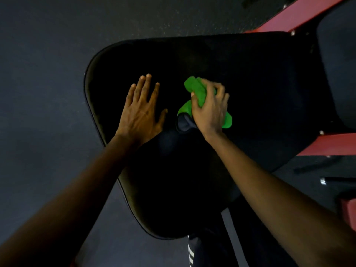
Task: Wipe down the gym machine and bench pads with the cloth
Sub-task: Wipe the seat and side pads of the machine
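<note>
A wide black bench pad fills the middle of the view. My right hand grips a bunched green cloth and holds it down on the pad near its centre. A dark fold of fabric shows under the cloth by my wrist. My left hand lies flat on the pad to the left of the cloth, fingers straight and spread, holding nothing.
Red frame bars run at the top right and right of the pad. A second dark pad sits beyond them. Dark speckled floor lies to the left. A chrome-tipped bar lies low at the right.
</note>
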### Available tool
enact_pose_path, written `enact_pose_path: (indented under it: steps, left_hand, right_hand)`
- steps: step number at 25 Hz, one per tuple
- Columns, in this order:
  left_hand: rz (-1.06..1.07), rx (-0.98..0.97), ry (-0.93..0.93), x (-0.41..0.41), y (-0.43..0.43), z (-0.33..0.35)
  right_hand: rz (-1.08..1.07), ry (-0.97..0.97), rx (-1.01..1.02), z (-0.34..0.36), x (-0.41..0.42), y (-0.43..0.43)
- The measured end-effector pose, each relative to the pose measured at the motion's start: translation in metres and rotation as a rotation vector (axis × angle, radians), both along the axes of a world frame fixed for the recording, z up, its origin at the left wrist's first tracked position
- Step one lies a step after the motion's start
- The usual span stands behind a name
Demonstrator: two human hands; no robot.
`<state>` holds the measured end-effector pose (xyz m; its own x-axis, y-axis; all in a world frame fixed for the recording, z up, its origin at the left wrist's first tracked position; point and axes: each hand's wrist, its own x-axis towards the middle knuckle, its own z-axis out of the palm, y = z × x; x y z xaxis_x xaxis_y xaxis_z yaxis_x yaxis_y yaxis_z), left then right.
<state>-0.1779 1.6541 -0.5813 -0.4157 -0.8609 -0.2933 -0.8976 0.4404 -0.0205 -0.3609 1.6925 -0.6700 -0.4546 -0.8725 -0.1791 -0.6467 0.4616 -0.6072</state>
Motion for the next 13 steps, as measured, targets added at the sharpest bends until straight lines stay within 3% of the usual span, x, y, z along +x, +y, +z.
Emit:
enact_pose_path:
  steps: [5, 10, 13]
  left_hand:
    - [-0.015, 0.012, 0.009, -0.003, -0.020, -0.002]
    - [-0.028, 0.011, 0.019, 0.010, -0.040, 0.001]
    - [-0.014, 0.006, 0.040, 0.017, -0.048, 0.000]
  right_hand:
    - [0.443, 0.005, -0.113, 0.011, 0.005, 0.043]
    - [-0.033, 0.035, 0.004, -0.004, 0.001, -0.042]
    - [-0.154, 0.002, 0.040, 0.004, 0.016, -0.049]
